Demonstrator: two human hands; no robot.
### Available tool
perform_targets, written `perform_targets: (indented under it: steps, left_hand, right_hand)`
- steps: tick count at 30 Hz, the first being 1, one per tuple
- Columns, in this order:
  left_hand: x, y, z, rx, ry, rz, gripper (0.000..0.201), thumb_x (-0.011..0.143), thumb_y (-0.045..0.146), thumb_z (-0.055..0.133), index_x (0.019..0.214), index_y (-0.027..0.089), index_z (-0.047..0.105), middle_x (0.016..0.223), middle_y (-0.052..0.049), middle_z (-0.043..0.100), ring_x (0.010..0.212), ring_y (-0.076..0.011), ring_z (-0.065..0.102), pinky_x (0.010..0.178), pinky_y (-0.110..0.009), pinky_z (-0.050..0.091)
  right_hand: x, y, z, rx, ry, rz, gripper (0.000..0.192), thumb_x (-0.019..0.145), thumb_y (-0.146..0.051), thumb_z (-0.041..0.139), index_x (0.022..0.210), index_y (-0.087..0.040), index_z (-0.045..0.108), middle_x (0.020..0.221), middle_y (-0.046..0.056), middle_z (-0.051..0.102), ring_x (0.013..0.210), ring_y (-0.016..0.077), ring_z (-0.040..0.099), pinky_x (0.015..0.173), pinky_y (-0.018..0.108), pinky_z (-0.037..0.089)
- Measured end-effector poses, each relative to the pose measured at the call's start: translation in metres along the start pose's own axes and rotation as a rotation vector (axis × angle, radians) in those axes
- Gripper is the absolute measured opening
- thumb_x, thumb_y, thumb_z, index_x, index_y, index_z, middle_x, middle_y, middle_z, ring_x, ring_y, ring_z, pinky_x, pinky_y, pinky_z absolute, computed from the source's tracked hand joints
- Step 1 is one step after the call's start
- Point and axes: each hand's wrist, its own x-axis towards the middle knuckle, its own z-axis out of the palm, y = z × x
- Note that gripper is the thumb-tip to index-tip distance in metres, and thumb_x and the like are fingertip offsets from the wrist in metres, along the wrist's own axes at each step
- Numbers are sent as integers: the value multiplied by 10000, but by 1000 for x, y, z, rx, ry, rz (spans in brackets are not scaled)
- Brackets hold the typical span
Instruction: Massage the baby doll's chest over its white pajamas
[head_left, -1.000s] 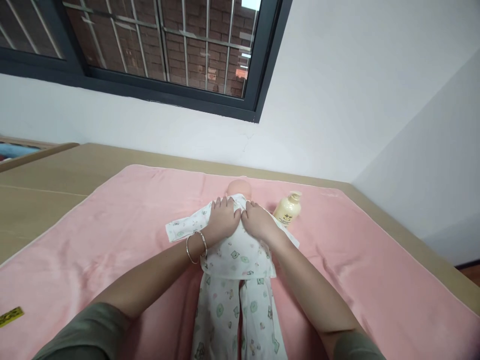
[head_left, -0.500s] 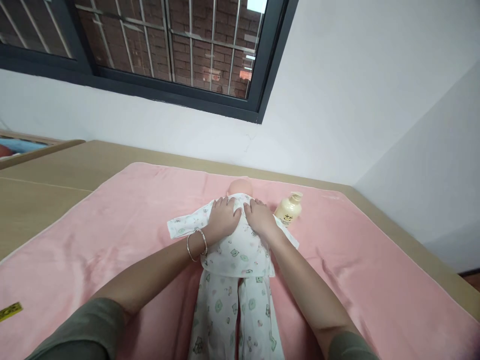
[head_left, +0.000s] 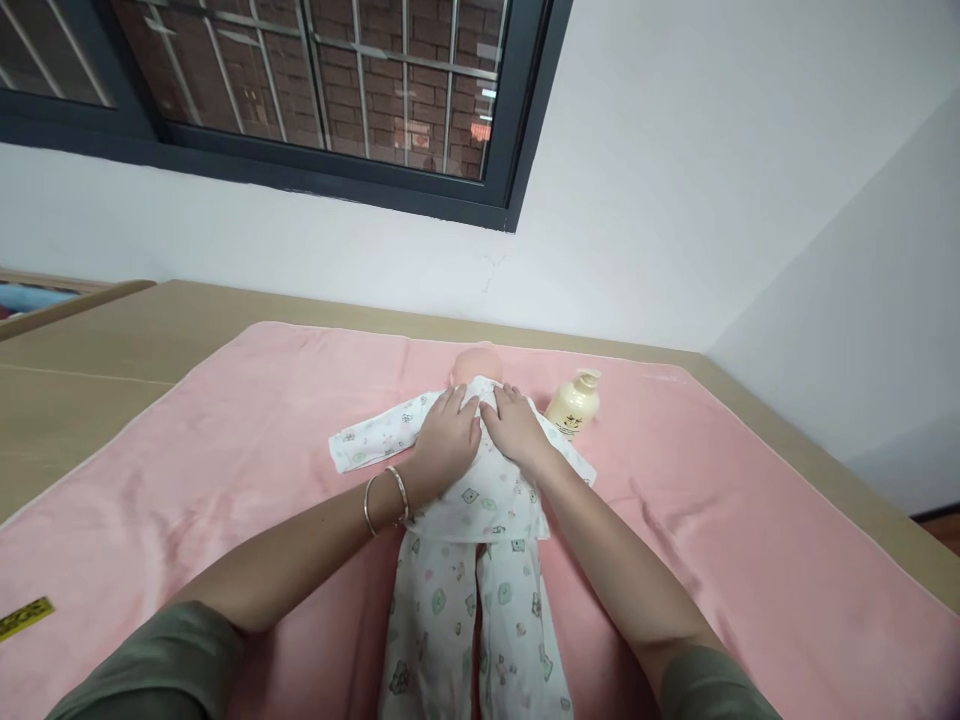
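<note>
A baby doll in white printed cotton pyjamas [head_left: 469,520] lies face down in the middle of the pink fleece blanket [head_left: 225,440], its bare round plastic head [head_left: 474,362] pointing to the wall. The left hand [head_left: 448,437] and the right hand [head_left: 517,430] rest flat on the upper back of the doll, side by side and almost touching. The fingers are stretched and relaxed; they press on the cloth and grasp nothing.

I think the thin cloth may slide over the smooth plastic body if the palms push forward, and then the shirt would wrinkle near the neck. The cream plastic pump bottle [head_left: 574,404] lies just beside the doll's right sleeve; a wide move of the right arm could roll it away or press its pump.

The blanket looks soft and slightly creased over a hard beige table [head_left: 97,350]. Two thin metal bangles [head_left: 384,495] circle the left wrist. A small yellow label [head_left: 25,618] lies on the blanket's near left edge.
</note>
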Motion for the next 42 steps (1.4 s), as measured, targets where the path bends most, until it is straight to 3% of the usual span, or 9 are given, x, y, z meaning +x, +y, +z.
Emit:
perform_targets:
  steps: [6, 11, 17, 21, 25, 30, 35, 38, 42]
  left_hand:
    - [21, -22, -2, -85, -165, -194, 460, 980, 370, 424, 1316, 88, 565, 1336, -187, 646, 1272, -302, 581, 1128, -449, 435]
    - [14, -12, -5, 33, -142, -114, 446, 1005, 328, 373, 1321, 76, 561, 1345, -216, 629, 1303, -327, 555, 1139, -475, 413]
    - [2, 4, -11, 75, -124, 22, 454, 1006, 258, 358, 1353, 30, 540, 1375, -252, 603, 1350, -343, 521, 1178, -506, 362]
    - [17, -10, -15, -10, -210, -61, 432, 1010, 305, 358, 1271, 49, 588, 1290, -220, 658, 1261, -322, 581, 1120, -464, 427]
    - [31, -24, -14, -88, -297, -157, 402, 1016, 392, 363, 1152, 119, 625, 1164, -161, 713, 1125, -297, 647, 1014, -429, 495]
    - [20, -15, -7, 8, -223, -109, 464, 1012, 332, 346, 1316, 57, 563, 1334, -210, 641, 1274, -330, 571, 1117, -466, 422]
    - [1, 2, -5, 58, -162, -13, 471, 1003, 285, 354, 1392, 80, 521, 1468, -210, 553, 1437, -343, 437, 1185, -506, 350]
    - [4, 0, -9, 0, -170, -18, 444, 1006, 292, 356, 1351, 98, 556, 1457, -191, 572, 1411, -314, 472, 1193, -476, 351]
    - [21, -13, -12, -108, -221, -123, 426, 1024, 364, 341, 1269, 122, 592, 1355, -166, 645, 1273, -293, 584, 1116, -440, 431]
  right_hand:
    - [-27, -25, -6, -166, -26, -51, 572, 1066, -337, 284, 1487, 27, 416, 1492, 284, 507, 1440, 349, 418, 1180, 439, 280]
    - [-19, -16, -13, -45, -50, -74, 505, 1062, -359, 298, 1392, -63, 540, 1449, 223, 571, 1371, 317, 495, 1120, 399, 351]
    - [1, 2, -10, 36, -42, -21, 541, 1047, -431, 348, 1398, -64, 536, 1491, 203, 540, 1380, 292, 484, 1131, 370, 335]
    - [-9, -9, -9, -71, -32, -34, 536, 1059, -376, 319, 1411, -27, 524, 1468, 224, 556, 1374, 314, 488, 1144, 395, 317]
    - [-22, -22, -11, -119, -69, -60, 553, 1061, -345, 299, 1460, -5, 474, 1533, 240, 485, 1455, 336, 403, 1178, 410, 285]
    - [-16, -14, -11, -60, -70, -75, 544, 1064, -356, 299, 1455, -26, 484, 1560, 228, 458, 1468, 321, 396, 1184, 394, 285]
    - [0, 2, -11, 45, -33, -84, 483, 1063, -402, 333, 1364, -98, 555, 1474, 175, 566, 1338, 274, 532, 1115, 359, 363]
    - [0, 1, -11, 17, -18, -78, 473, 1061, -379, 340, 1359, -86, 560, 1449, 182, 585, 1318, 278, 544, 1100, 361, 372]
    - [-12, -12, -12, -72, -23, -95, 489, 1061, -343, 330, 1395, -61, 548, 1460, 204, 572, 1362, 304, 510, 1133, 381, 343]
